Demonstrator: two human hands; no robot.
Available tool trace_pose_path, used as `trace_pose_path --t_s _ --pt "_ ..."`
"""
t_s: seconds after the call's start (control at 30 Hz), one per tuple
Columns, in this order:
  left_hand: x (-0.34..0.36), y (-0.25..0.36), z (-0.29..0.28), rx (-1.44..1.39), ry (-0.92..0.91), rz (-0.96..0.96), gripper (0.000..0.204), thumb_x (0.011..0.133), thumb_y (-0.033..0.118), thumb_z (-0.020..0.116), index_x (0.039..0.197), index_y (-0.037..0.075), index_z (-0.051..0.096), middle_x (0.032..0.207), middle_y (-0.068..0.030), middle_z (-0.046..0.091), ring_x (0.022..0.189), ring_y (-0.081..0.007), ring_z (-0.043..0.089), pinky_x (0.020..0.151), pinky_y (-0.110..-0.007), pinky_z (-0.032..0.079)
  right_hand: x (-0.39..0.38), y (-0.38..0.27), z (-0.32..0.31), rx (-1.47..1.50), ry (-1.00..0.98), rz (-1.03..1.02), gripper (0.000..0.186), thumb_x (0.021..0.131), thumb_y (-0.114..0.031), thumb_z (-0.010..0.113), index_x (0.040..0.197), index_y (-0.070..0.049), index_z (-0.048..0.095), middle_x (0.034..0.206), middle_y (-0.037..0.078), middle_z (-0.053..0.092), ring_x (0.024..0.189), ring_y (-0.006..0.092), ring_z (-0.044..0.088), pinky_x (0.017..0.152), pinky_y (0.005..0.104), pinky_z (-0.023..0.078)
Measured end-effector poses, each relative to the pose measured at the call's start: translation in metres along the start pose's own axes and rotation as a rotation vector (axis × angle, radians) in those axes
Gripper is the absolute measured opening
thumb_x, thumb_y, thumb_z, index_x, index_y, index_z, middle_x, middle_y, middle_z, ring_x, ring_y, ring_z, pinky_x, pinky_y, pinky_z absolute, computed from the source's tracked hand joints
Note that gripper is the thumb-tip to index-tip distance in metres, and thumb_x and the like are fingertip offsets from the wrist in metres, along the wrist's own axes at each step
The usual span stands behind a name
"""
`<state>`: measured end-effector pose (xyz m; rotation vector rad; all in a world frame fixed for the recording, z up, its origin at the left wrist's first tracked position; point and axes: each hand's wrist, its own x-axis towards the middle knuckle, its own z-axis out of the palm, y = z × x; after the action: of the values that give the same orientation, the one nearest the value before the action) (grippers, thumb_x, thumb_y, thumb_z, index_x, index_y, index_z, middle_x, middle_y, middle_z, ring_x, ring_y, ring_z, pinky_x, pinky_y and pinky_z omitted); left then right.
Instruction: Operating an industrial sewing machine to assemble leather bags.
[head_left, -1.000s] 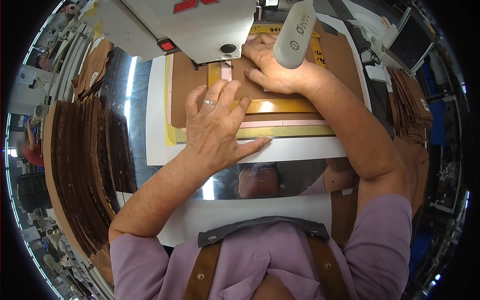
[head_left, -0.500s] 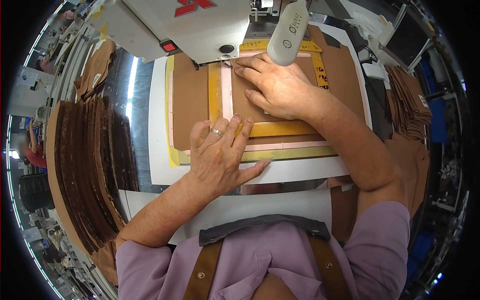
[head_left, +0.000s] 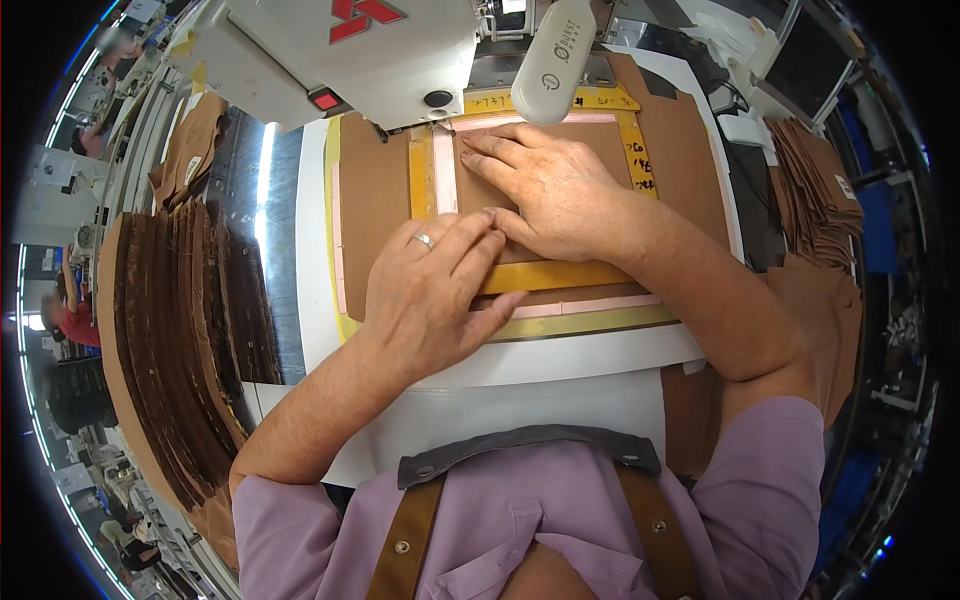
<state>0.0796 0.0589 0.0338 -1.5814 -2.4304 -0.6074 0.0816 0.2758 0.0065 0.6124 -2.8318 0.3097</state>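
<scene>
My left hand wears a ring and lies palm down with fingers apart on a brown panel, across the near left part of a yellow template frame. Its index fingertip meets the thumb of my right hand. The right hand rests flat on the brown material inside the frame, fingers stretched toward the pink strip on the frame's left side. Neither hand grips anything that I can see. Just beyond the fingertips stands the head of a pale sewing machine; its needle area is partly hidden.
A white handheld device hangs over the frame's far edge. On the left stands a tall row of brown panels. Folded brown pieces lie at the right, near a dark screen. White sheet borders the work.
My left hand has slid forward and slightly left, from the frame's near bar up to my right thumb. The right hand stays nearly in place. The view has shifted a little.
</scene>
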Motion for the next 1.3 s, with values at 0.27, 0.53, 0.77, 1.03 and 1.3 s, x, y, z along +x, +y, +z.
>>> trace_pose_path --t_s 0.27,0.53,0.77,1.03,1.3 --pt "0.031 -0.049 0.028 0.084 0.025 -0.054 0.052 0.085 0.029 0.075 0.124 -0.002 0.062 0.131 -0.0188 0.062 0.118 -0.0349 0.061 0.099 -0.047 0.048 -0.018 0.017 -0.015 0.145 0.157 -0.125 0.047 0.09 -0.02 0.071 0.13 0.003 0.061 0.134 0.017 0.06 0.128 0.0306 0.056 0.106 0.041 0.049" --pt "0.038 -0.048 0.02 0.205 -0.085 -0.036 0.064 0.086 0.044 0.07 0.131 0.0 0.061 0.14 -0.018 0.057 0.124 -0.0297 0.058 0.109 -0.05 0.033 -0.061 0.023 -0.02 -0.232 0.087 0.19 0.057 0.094 -0.038 0.069 0.125 0.008 0.061 0.126 0.023 0.062 0.126 0.0348 0.057 0.106 0.0408 0.049" --pt "0.043 -0.043 0.017 0.314 -0.172 -0.058 0.068 0.086 0.052 0.066 0.14 0.01 0.059 0.14 -0.0179 0.057 0.118 -0.0282 0.059 0.107 -0.048 0.032 -0.06 0.021 -0.015 -0.194 0.006 0.237 0.067 0.098 -0.047 0.06 0.132 0.011 0.056 0.136 0.03 0.053 0.134 0.0405 0.05 0.112 0.0442 0.044" --pt "0.04 -0.044 0.016 0.348 -0.161 -0.015 0.066 0.089 0.054 0.063 0.143 0.016 0.059 0.141 -0.0169 0.057 0.113 -0.0263 0.063 0.108 -0.047 0.031 -0.06 0.021 -0.013 -0.209 0.029 0.194 0.063 0.1 -0.048 0.058 0.137 0.002 0.057 0.133 0.034 0.052 0.132 0.0439 0.051 0.112 0.0494 0.044" --pt "0.04 -0.047 0.017 0.325 -0.167 -0.018 0.063 0.088 0.053 0.065 0.14 0.017 0.062 0.14 -0.017 0.058 0.106 -0.0249 0.067 0.107 -0.046 0.032 -0.035 0.009 -0.027 -0.259 -0.182 0.281 0.064 0.1 -0.058 0.052 0.14 -0.008 0.06 0.119 0.027 0.058 0.099 0.0348 0.069 0.086 0.0424 0.057"
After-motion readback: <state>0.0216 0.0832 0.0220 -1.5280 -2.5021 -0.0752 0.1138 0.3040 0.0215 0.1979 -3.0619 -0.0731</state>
